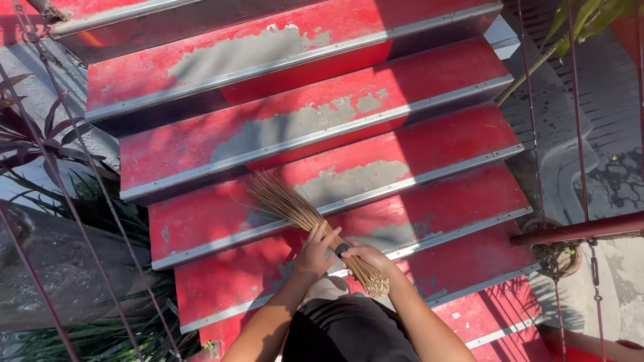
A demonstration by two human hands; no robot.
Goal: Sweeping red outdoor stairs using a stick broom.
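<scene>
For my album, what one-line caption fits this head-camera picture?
Both hands, left hand and right hand, grip a stick broom over worn red stairs.

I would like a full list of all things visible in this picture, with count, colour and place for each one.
stick broom: one, tan-brown, bundle of thin sticks, fanned end on a step, bound end in both hands, centre.
steps: at least six, red with worn grey patches, going down across the middle.
step edge strips: one per step, silver metal, along each front edge.
railing wires: several, thin, dark red, left and right sides.
handrail: one, red, right side.
plants: several, green and dark long leaves, left side; a few green leaves at top right.
paved ground: grey, right side, below the stairs.
left hand: one, gripping the broom.
right hand: one, gripping the broom near its bound end.
</scene>
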